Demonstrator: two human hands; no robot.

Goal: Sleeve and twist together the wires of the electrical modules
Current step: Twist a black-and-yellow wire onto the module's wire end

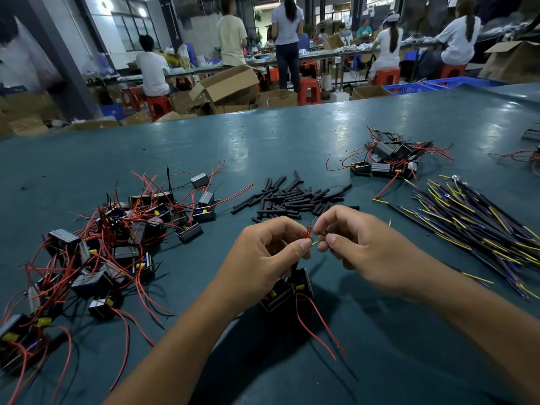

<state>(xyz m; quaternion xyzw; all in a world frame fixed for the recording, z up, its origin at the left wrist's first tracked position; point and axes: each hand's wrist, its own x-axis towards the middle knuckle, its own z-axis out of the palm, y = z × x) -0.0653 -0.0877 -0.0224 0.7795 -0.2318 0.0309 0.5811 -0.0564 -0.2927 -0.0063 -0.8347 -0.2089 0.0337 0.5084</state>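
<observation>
On the left of the teal-green work table (263, 147) lies a loose heap of small black box-shaped electrical modules with red wires (111, 249), their leads sprawling outward over the surface. Toward the centre, the person's left hand (263, 258) is raised above the table with the forearm entering from the lower edge, its fingers curled and the thumb and forefinger pinching the end of a thin red wire (309, 230). Directly beneath this hand hang two black modules with yellow components (287, 289), held close to the palm; further red leads trail from them down toward the near edge. Behind the hands lies a scattered pile of short black sleeve tubes (295, 197). The right hand (365, 247) faces the left, forearm entering from the lower right, its fingers curled and its fingertips pinching a thin yellow-green wire (317, 242) whose end meets the red wire between the two hands. Farther right, at the back, rests a smaller cluster of black modules with red and yellow leads (388, 159). Along the right edge lies a fanned bundle of long dark wires with yellow and purple markings (473, 229). Beyond the table, seated and standing workers appear among cardboard boxes and red stools.
</observation>
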